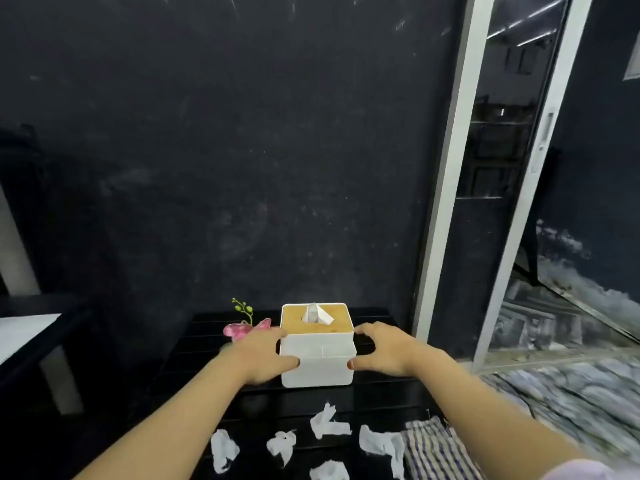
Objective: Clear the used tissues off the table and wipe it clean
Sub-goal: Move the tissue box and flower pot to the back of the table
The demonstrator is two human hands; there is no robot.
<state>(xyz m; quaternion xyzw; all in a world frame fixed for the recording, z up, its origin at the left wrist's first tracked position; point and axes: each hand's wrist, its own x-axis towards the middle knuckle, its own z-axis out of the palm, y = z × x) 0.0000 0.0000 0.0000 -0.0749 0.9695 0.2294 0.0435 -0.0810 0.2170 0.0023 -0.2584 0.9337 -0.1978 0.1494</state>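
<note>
A white tissue box (317,362) with a wooden lid and a tissue poking out stands on the black slatted table (381,386). My left hand (261,355) grips its left side and my right hand (384,348) grips its right side. Several crumpled used tissues lie on the near part of the table, among them one tissue (223,448) at the left, another tissue (281,445) beside it and a third tissue (327,424) nearer the box. A striped checked cloth (433,448) lies at the near right, partly under my right forearm.
A pink artificial orchid (242,329) with green buds stands just left of the box, behind my left hand. A dark wall rises behind the table. A white-framed sliding door (446,188) stands to the right, above a marbled floor (554,386).
</note>
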